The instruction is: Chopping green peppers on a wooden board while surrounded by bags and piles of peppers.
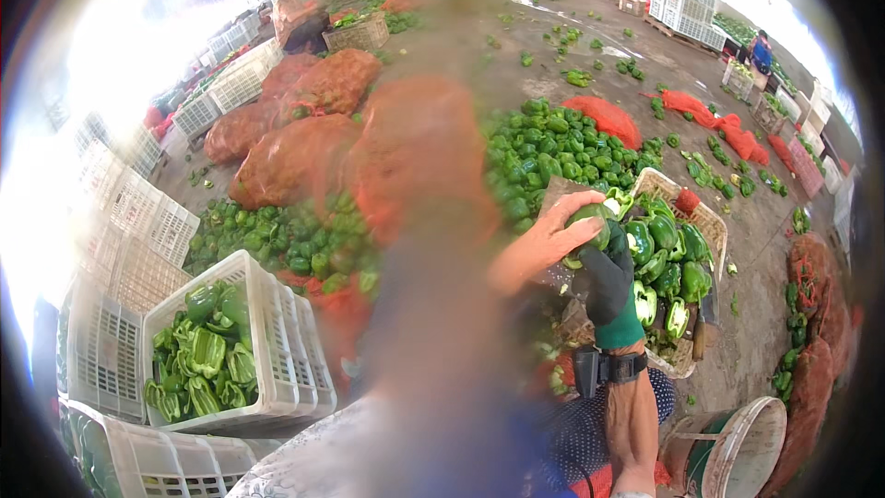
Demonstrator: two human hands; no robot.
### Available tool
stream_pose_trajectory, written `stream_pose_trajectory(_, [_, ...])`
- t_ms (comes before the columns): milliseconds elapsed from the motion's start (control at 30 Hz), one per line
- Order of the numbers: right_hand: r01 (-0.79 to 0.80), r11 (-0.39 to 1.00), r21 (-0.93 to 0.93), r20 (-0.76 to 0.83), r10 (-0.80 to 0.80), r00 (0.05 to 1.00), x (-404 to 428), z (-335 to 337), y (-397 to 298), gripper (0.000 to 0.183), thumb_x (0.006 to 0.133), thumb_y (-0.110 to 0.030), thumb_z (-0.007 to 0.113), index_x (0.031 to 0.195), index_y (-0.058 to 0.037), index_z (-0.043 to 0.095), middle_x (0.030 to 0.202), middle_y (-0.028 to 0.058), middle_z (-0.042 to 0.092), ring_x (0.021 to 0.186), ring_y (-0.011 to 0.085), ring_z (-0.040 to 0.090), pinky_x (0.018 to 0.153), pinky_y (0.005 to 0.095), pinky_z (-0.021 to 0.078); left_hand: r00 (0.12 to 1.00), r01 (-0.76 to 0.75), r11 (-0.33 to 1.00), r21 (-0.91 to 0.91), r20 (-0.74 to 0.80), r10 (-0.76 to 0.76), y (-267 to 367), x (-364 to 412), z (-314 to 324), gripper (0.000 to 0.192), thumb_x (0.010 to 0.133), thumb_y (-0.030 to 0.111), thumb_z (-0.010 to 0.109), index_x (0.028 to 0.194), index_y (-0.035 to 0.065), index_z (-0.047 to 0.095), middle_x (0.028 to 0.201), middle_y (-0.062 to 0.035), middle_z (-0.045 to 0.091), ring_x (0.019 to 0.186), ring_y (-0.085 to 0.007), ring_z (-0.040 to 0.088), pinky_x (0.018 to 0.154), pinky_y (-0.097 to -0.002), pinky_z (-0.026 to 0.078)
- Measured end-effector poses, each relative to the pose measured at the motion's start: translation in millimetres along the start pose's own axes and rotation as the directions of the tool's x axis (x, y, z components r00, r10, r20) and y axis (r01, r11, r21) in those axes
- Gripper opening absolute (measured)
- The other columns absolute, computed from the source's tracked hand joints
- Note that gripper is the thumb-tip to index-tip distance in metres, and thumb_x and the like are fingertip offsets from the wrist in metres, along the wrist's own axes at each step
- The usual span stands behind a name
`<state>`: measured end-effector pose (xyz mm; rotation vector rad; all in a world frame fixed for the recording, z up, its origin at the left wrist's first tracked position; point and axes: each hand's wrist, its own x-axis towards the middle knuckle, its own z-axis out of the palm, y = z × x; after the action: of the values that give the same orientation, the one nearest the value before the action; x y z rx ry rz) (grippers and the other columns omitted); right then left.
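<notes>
My bare left hand (551, 233) has its fingers wrapped over a green bell pepper (593, 224). From below, my right hand (608, 283), in a black and green glove, grips the same pepper. Both hands are just left of a beige plastic crate (719, 235), where whole and cut green peppers (662, 232) lie piled. A wooden-handled knife (701, 332) rests at the crate's near right side. Pepper halves (677, 319) show pale insides beside my right hand. A strapped device (608, 365) sits on my right wrist.
Whole peppers (553, 145) are heaped on the floor ahead, near filled red mesh sacks (297, 159). At left, a white crate (287, 332) holds cut peppers. A bucket (747, 446) lies tilted at lower right. A person (297, 17) sits at the far left. Blur covers the middle.
</notes>
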<state>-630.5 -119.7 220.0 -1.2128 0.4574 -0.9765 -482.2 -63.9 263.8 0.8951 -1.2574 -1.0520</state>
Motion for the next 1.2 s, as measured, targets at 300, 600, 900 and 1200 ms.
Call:
stream_pose_trajectory(300, [0.036,0.975,-0.217,-0.065,-0.051,0.997,1.9,1.3,16.0,0.040,0.093,-0.008,0.061,0.132,-0.0056,0.054,0.107,0.0019,0.064,0.084,0.0103,0.063,0.059,0.0235,0.0502,0.989,-0.090,0.989,0.117,-0.103,0.102,-13.5,5.3,0.9,0.047,0.098,0.023,0.058,0.140,0.0057,0.047,0.140,-0.0101,0.045,0.134,-0.0195,0.040,0.113,-0.0345,0.031])
stream_pose_trajectory(600, [0.081,0.983,-0.167,0.086,-0.068,0.994,-6.9,-13.0,8.4,0.040,0.086,-0.008,0.065,0.125,-0.0066,0.053,0.106,0.0042,0.060,0.089,0.0130,0.060,0.068,0.0266,0.0521,1.000,0.017,0.986,-0.166,0.012,-0.015,2.9,-0.8,11.3,0.051,0.089,0.023,0.073,0.134,0.0076,0.054,0.132,-0.0101,0.050,0.127,-0.0202,0.045,0.106,-0.0344,0.037])
stream_pose_trajectory(900, [-0.024,0.993,-0.120,0.126,0.039,0.991,-14.7,7.5,-6.4,0.051,0.079,-0.002,0.063,0.130,-0.0020,0.054,0.114,0.0052,0.063,0.101,0.0156,0.062,0.085,0.0301,0.0527,0.931,0.363,0.925,-0.117,0.009,-0.364,6.8,-12.9,-12.3,0.051,0.093,0.025,0.067,0.138,0.0092,0.050,0.111,-0.0033,0.061,0.105,-0.0120,0.057,0.086,-0.0288,0.048])
stream_pose_trajectory(1200, [-0.067,0.905,-0.419,-0.211,-0.025,0.977,3.1,16.8,20.7,0.031,0.081,-0.003,0.062,0.112,-0.0052,0.058,0.102,0.0042,0.062,0.088,0.0118,0.059,0.070,0.0254,0.0500,0.987,0.138,0.989,-0.055,-0.074,-0.142,-21.8,-2.1,-9.0,0.060,0.085,0.032,0.076,0.134,0.0044,0.054,0.114,-0.0101,0.061,0.111,-0.0187,0.057,0.092,-0.0358,0.048])
